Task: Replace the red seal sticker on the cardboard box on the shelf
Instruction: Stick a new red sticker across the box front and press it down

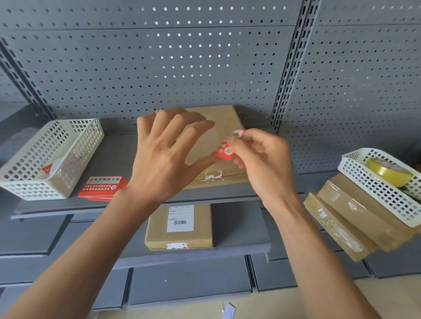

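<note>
A flat cardboard box point(223, 120) lies on the grey shelf point(110, 155) in front of me. White and red scraps of torn sticker point(214, 176) cling to its front seam. My right hand point(263, 156) pinches a crumpled red seal sticker point(225, 153) above the box. My left hand point(166, 152) hovers over the box's left half with fingers spread; its thumb tip nearly meets the sticker, and whether it touches is unclear. A stack of fresh red seal stickers point(102, 188) lies on the shelf to the left of the box.
A white basket point(49, 159) with sticker scraps stands at the shelf's left. At right, another white basket point(388, 185) with a yellow tape roll point(388, 174) rests on taped boxes point(351, 219). A labelled box point(179, 226) sits on the lower shelf. Paper scraps point(228, 312) litter the floor.
</note>
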The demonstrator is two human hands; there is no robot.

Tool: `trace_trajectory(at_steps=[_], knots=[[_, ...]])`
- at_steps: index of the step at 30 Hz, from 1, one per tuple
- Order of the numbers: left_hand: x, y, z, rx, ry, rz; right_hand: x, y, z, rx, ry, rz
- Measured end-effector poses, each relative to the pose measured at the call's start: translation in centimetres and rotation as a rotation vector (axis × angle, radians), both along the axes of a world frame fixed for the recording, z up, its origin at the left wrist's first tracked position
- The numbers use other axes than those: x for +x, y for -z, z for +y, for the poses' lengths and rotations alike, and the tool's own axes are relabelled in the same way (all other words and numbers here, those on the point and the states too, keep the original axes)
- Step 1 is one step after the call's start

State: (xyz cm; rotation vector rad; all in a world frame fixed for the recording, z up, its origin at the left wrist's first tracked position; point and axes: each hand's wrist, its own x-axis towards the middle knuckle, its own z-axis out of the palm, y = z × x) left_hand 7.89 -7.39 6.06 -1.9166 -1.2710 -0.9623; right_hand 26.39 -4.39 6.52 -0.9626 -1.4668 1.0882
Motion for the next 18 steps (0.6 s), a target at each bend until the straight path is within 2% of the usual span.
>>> trace_trajectory(at_steps=[2, 3, 7, 9, 12, 18], knots=[[-0.9, 0.4, -0.9, -0.110, 0.028, -0.078, 1.0, 0.1, 0.2, -0.008, 0.004, 0.056], [-1.2, 0.6, -1.3, -0.185, 0.035, -0.184, 1.5, 0.0, 0.3, -0.001, -0.004, 0.065], [-0.8, 0.8, -2.1, -0.452, 0.161, -0.892, 2.6, -0.6, 0.1, 0.034, -0.133, 0.006], [-0.1, 0.2, -2.2, -0.507, 0.262, -1.086, 2.5, -0.8, -0.3, 0.057, -0.190, -0.037], [0.6, -0.3, -2.2, -0.546, 0.329, -1.160, 2.2, -0.9, -0.6, 0.079, -0.234, -0.080], [0.5, -0.3, -2.3, -0.547, 0.324, -1.206, 2.3, -0.4, -0.3, 0.098, -0.231, -0.110]])
